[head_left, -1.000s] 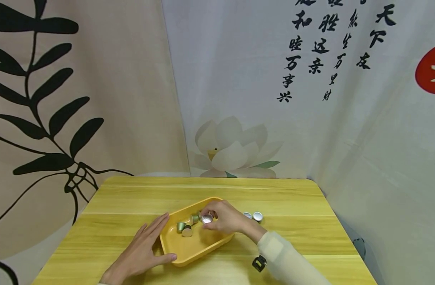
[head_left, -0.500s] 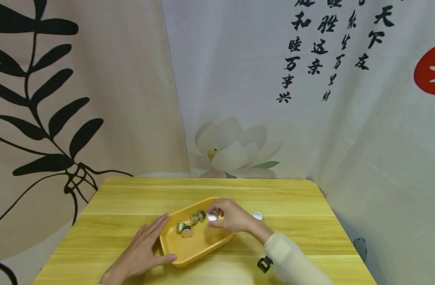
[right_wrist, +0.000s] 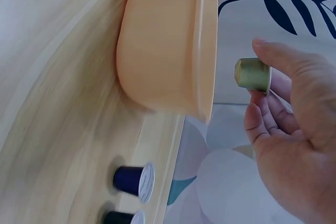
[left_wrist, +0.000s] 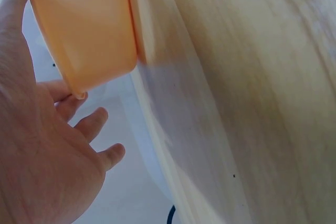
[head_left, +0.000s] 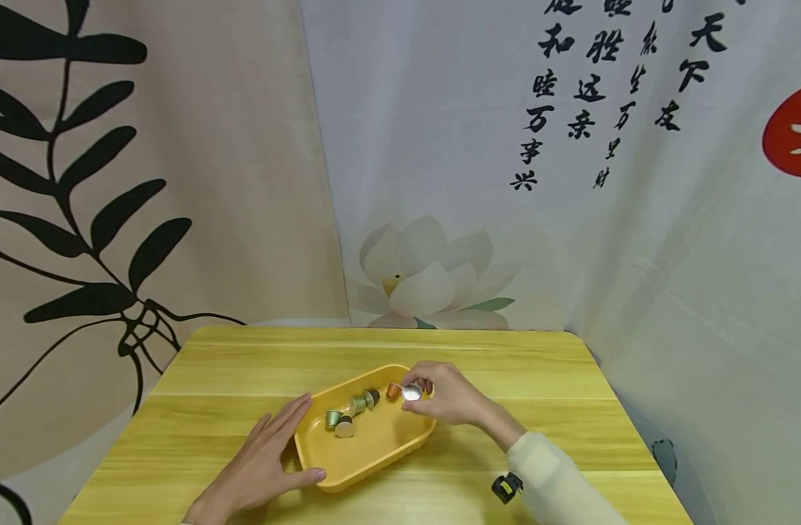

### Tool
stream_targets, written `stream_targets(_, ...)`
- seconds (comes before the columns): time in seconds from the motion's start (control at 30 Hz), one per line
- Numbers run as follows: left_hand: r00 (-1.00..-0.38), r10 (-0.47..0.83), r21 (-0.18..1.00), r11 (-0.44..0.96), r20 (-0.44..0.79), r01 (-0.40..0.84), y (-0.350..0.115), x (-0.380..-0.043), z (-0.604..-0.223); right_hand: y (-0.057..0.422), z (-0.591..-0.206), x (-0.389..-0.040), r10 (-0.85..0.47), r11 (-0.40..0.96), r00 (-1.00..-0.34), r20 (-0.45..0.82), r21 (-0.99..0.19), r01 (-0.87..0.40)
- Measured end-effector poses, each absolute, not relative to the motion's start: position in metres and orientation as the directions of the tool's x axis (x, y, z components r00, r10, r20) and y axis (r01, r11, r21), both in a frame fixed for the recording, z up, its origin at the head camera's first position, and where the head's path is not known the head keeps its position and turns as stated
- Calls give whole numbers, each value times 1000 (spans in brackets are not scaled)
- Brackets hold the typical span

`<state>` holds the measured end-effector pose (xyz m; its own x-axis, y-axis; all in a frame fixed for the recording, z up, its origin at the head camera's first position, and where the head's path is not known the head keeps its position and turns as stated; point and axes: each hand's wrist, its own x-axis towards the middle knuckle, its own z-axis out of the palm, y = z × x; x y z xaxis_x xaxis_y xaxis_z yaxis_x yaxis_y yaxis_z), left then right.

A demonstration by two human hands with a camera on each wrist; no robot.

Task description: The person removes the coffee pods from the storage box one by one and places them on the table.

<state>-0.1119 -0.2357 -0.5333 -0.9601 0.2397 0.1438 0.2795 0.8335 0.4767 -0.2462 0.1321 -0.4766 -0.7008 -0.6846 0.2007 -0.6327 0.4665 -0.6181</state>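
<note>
Our right hand (head_left: 454, 394) pinches a green capsule (right_wrist: 253, 74) above the tray's (head_left: 380, 445) far end; our left hand (head_left: 259, 459) lies spread against the tray. Likely light, with a dentable lid, the capsule is best held by its rim.

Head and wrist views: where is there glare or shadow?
Head: a bright highlight whitens the lid of the held capsule; left wrist: a greyish patch, shadow or reflection, dulls the table; right wrist: soft shadow beside the navy capsule.
</note>
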Motion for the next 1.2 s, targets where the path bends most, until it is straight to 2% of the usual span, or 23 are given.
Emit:
stream_targets(0.67,-959,243,470,836,144,282,-235,-112,-533,186,-482,-250,-567,521,-801,192,-670,-529)
stream_targets(1.2,-956,251,495,818,150,292,-237,-112,-534,228,-490,-252,-495,584,-843,212,-638,-503)
